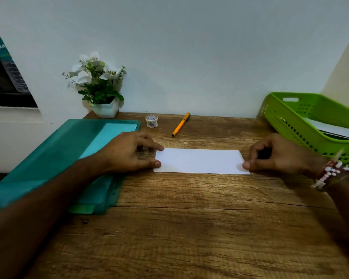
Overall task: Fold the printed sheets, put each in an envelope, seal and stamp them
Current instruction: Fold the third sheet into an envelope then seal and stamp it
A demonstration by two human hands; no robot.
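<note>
Item: folded sheet (199,161), white, one narrow strip lying flat on the wooden table (189,228) at centre frame; its long axis runs left to right across the frame, with one short end toward each hand. Left hand (129,152), at the strip's left end: fingers extended and relaxed, the index tip on the upper left corner and the thumb tip on the lower left corner, pressing rather than gripping. Right hand (276,156), at the strip's right end: fingers curled inward, thumb tip on the lower right corner; whether it pinches the edge or only presses it cannot be told. Both hands are equally close, each touching its own end, and the middle of the strip is bare. Judged step: folding looks done or nearly so, and the envelope stage is not begun; a lift would likely go endwise from either short end. No envelope is plainly seen. Also present: teal folder (69,154), left of frame, under the left forearm; tape roll (151,121) and orange pen (180,124), above the strip and apart from it; green basket (290,117), right of frame, holding white paper (334,128); potted plant (101,83), upper left.
</note>
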